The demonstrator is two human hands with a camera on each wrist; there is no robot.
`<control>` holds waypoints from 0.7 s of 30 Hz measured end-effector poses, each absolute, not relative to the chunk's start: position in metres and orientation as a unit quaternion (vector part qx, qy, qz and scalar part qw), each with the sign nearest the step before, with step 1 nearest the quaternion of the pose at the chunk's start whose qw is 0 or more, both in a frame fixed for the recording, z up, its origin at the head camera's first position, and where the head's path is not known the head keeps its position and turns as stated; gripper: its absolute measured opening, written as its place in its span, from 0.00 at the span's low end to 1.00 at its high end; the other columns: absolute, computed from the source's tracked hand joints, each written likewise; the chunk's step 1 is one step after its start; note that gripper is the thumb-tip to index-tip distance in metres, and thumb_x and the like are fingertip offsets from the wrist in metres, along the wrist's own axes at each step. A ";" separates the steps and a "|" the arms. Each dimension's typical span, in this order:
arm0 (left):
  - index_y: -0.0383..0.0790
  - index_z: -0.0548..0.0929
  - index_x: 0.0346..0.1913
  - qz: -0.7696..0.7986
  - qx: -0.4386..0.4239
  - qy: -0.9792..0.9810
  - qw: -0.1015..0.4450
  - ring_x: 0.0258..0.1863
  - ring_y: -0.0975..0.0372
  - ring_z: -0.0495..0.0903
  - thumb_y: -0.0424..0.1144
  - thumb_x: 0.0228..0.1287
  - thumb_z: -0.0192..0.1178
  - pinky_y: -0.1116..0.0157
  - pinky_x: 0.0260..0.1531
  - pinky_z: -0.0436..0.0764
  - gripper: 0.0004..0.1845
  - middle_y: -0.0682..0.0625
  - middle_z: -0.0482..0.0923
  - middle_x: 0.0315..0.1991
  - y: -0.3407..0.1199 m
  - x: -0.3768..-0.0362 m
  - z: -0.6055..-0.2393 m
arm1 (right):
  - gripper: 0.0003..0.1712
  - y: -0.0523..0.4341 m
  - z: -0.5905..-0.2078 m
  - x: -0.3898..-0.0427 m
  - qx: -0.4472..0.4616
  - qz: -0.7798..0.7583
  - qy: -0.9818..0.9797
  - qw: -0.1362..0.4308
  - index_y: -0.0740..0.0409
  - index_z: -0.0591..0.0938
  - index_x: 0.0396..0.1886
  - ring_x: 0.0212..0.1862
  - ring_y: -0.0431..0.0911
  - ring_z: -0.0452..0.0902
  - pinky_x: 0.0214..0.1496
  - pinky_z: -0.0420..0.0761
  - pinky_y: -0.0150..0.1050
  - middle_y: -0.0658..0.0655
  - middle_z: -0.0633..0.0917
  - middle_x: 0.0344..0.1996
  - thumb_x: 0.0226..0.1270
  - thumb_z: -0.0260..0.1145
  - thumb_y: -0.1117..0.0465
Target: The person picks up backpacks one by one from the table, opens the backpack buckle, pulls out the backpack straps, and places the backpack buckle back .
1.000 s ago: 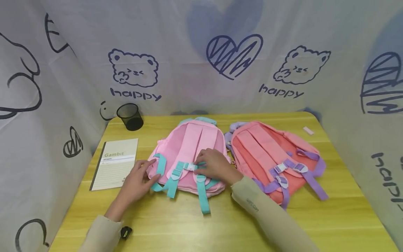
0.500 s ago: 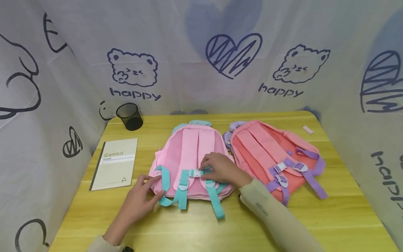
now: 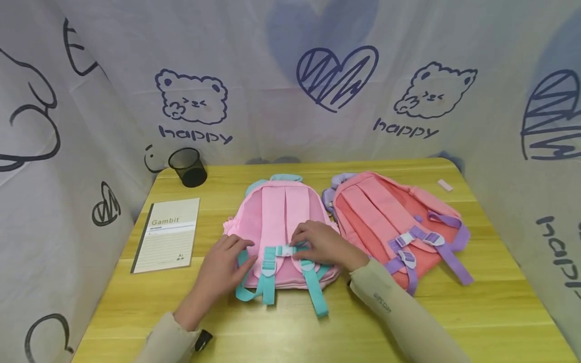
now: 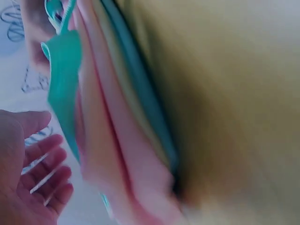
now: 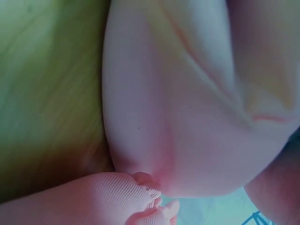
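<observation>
A pink backpack (image 3: 273,209) with turquoise straps lies back side up on the table, its webbing ends toward me. My right hand (image 3: 326,245) pinches the right end of the white chest buckle (image 3: 284,250), which looks fastened between the shoulder straps. Left of the buckle, my left hand (image 3: 222,263) hovers above a turquoise strap (image 3: 247,292), its fingers apart and loosely bent. In the left wrist view that hand (image 4: 35,168) holds nothing, beside the turquoise webbing (image 4: 64,82). The right wrist view is mostly pink fabric (image 5: 187,140); the fingertips are hidden there.
A coral backpack (image 3: 372,212) with purple straps lies close against the pink one on the right. Left stands a black mesh cup (image 3: 188,169), with a notebook (image 3: 168,234) nearer me. A small pale pink piece (image 3: 445,185) lies far right on the yellow table (image 3: 272,338).
The pink backpack has shifted right and turned straighter. My left hand has left the bag's left side and moved right, toward the buckle. The right hand has stayed at the buckle.
</observation>
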State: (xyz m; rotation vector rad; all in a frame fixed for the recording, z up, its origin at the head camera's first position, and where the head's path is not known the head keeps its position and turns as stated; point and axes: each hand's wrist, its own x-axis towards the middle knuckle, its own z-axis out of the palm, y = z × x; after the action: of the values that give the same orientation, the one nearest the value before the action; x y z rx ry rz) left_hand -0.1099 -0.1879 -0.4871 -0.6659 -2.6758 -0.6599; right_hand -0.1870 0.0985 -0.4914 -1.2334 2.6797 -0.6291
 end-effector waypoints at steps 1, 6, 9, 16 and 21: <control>0.41 0.87 0.50 -0.241 -0.249 -0.926 0.147 0.41 0.58 0.77 0.44 0.63 0.73 0.58 0.40 0.80 0.16 0.49 0.83 0.42 -0.181 -0.114 -0.487 | 0.15 0.099 -0.491 -0.187 -0.411 -0.208 0.886 0.060 0.49 0.91 0.48 0.53 0.45 0.80 0.59 0.80 0.45 0.48 0.85 0.49 0.68 0.74 0.48; 0.42 0.86 0.54 -0.282 -0.284 -0.912 0.087 0.48 0.58 0.80 0.44 0.65 0.73 0.58 0.48 0.83 0.18 0.50 0.84 0.46 -0.158 -0.131 -0.489 | 0.14 0.099 -0.492 -0.186 -0.423 -0.214 0.880 0.040 0.49 0.91 0.46 0.52 0.45 0.80 0.58 0.80 0.44 0.48 0.85 0.48 0.67 0.74 0.48; 0.41 0.86 0.55 -0.293 -0.276 -0.914 0.057 0.48 0.59 0.82 0.44 0.64 0.74 0.58 0.50 0.84 0.19 0.50 0.84 0.47 -0.153 -0.136 -0.493 | 0.14 0.098 -0.493 -0.186 -0.427 -0.222 0.876 0.033 0.50 0.91 0.46 0.52 0.45 0.81 0.58 0.80 0.44 0.48 0.85 0.48 0.67 0.75 0.49; 0.43 0.87 0.53 -0.315 -0.261 -0.912 0.037 0.47 0.60 0.82 0.43 0.65 0.73 0.58 0.50 0.83 0.17 0.52 0.86 0.46 -0.147 -0.140 -0.502 | 0.13 0.099 -0.494 -0.185 -0.427 -0.220 0.876 0.023 0.50 0.90 0.45 0.51 0.45 0.81 0.57 0.81 0.43 0.48 0.85 0.47 0.67 0.75 0.50; 0.45 0.88 0.51 -0.321 -0.256 -0.911 0.039 0.46 0.63 0.82 0.45 0.66 0.72 0.60 0.49 0.83 0.14 0.55 0.86 0.45 -0.145 -0.140 -0.507 | 0.12 0.100 -0.494 -0.183 -0.429 -0.223 0.875 0.019 0.50 0.89 0.45 0.50 0.44 0.81 0.56 0.81 0.43 0.48 0.85 0.46 0.68 0.74 0.50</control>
State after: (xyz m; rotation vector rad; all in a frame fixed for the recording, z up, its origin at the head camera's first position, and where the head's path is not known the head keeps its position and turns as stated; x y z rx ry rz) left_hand -0.1402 -0.1454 -0.5072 -0.7855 -2.7930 -0.9843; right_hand -0.1830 0.1001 -0.4940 -1.3325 2.7162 -0.6926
